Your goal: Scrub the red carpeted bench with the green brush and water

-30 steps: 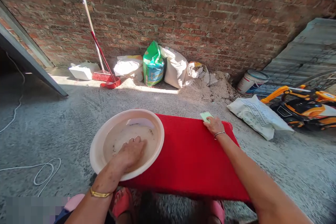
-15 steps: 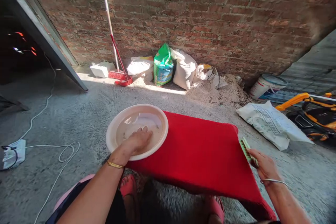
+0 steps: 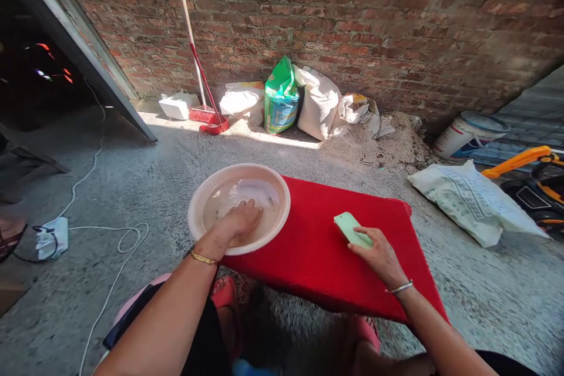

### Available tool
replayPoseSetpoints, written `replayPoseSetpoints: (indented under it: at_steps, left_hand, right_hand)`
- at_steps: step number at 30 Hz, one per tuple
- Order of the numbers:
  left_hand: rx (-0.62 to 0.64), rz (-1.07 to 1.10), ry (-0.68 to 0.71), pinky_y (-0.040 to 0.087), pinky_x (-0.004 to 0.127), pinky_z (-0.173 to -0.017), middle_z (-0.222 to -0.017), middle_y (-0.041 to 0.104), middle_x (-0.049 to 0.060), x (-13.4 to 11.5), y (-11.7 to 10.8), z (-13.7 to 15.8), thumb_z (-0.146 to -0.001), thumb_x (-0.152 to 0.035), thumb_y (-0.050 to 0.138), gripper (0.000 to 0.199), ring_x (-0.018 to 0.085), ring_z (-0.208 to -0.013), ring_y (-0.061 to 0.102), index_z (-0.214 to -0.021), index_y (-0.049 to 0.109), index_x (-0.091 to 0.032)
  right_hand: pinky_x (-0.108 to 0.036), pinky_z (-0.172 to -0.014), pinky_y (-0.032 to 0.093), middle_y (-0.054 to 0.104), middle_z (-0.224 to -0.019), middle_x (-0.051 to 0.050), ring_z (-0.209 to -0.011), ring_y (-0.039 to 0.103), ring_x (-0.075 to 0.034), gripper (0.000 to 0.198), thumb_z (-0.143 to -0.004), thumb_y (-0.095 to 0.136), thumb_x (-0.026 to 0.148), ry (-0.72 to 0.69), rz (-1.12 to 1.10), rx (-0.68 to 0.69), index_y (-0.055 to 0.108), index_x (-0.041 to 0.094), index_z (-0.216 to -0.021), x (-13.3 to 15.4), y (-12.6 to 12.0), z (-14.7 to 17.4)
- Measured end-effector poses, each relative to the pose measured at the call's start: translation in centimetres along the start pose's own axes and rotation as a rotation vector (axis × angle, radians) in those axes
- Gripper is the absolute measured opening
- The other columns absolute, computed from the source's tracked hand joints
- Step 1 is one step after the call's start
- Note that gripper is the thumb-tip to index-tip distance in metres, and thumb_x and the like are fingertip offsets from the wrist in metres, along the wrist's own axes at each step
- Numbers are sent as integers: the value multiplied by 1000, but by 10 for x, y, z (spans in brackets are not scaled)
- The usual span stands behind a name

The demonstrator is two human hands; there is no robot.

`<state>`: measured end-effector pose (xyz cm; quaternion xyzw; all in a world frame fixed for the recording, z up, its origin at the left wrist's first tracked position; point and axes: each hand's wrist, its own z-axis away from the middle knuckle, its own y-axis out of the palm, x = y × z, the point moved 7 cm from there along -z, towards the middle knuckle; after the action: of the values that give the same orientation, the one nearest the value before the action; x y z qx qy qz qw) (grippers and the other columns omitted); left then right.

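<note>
My right hand (image 3: 379, 251) grips a pale green scrubbing brush (image 3: 352, 229) by its sides. The brush is over the red cloth (image 3: 317, 258) that covers a low table, its flat back facing up and its bristles hidden beneath. To the left, a pinkish-white basin (image 3: 196, 220) of cloudy water stands on the left end of the cloth. My left hand (image 3: 240, 220) reaches over its near rim, fingers spread at the water, holding nothing that I can see.
Beyond the table a green bag (image 3: 281, 100), a white sack (image 3: 318, 107) and a red dustpan (image 3: 215, 126) stand along the brick wall. An empty-looking sack (image 3: 473, 200) and a black-and-orange machine (image 3: 535, 194) lie right. A white cable (image 3: 132, 241) loops over the floor at left.
My right hand has brought the brush from the cloth's right edge inward to the left, and its back now faces up. My left hand stays at the basin. The view has tipped down.
</note>
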<state>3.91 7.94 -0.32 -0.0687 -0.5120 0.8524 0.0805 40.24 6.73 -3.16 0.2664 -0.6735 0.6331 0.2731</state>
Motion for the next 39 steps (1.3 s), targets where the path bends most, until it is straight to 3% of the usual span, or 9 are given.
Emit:
replayPoseSetpoints:
  at_steps: [6,11,15,18,23,29,32,36,39]
  left_hand:
    - [-7,-5,-10,49,54,-89,-125,51,18,-1,5,-1,-93,-21,36,40,35,-116,52,-129,54,-18]
    - [-25,-1,-10,47,53,-91,-122,52,17,0,12,-5,-93,-21,34,40,33,-115,53,-126,55,-18]
    - [-48,-1,3,47,53,-90,-122,53,17,2,16,-7,-94,-21,32,41,33,-115,53,-127,56,-19]
    - [-76,6,32,47,52,-91,-124,53,16,0,17,-7,-94,-20,30,42,33,-115,53,-127,55,-19]
    - [-61,40,74,46,52,-91,-126,52,16,-2,15,-4,-92,-15,30,43,33,-116,52,-128,54,-19]
    - [-78,55,94,46,54,-90,-127,52,18,-2,12,0,-92,-15,32,42,34,-115,53,-126,56,-17]
    - [-90,76,97,46,54,-90,-127,52,19,-2,10,3,-92,-17,36,41,34,-115,52,-128,55,-18]
    - [-53,78,82,44,54,-93,-127,52,18,-3,9,5,-93,-17,34,41,34,-118,51,-127,55,-17]
    - [-49,63,79,44,54,-93,-127,52,17,-3,7,6,-93,-16,31,41,33,-118,52,-126,56,-17]
  right_hand:
    - [-38,-91,45,60,-103,-8,-99,58,-24,41,-66,69,42,-64,1,7,72,21,-101,38,39,-7]
    - [-33,-86,46,56,-107,-8,-98,58,-22,37,-74,67,36,-47,55,-27,71,21,-107,94,96,-28]
    - [-30,-83,45,54,-109,-10,-101,57,-22,34,-82,65,37,-127,223,60,70,22,-112,126,132,-39]
    - [-30,-84,43,54,-111,-11,-102,56,-22,34,-83,65,36,-109,368,74,71,22,-113,113,121,-45]
    - [-35,-87,43,54,-111,-13,-101,54,-25,40,-82,65,37,104,442,-153,69,20,-118,71,74,-54]
    - [-33,-87,44,55,-107,-11,-99,56,-23,36,-78,68,38,-13,338,-114,72,20,-109,81,94,-66]
    - [-35,-85,45,55,-105,-11,-95,57,-24,34,-77,68,35,55,414,-147,72,21,-107,72,78,-62]
    - [-36,-84,45,54,-107,-14,-97,57,-26,37,-79,66,37,101,414,-181,71,19,-111,67,61,-34]
    - [-33,-81,46,54,-106,-10,-97,58,-23,36,-80,65,39,28,303,-114,70,21,-110,85,87,-5]
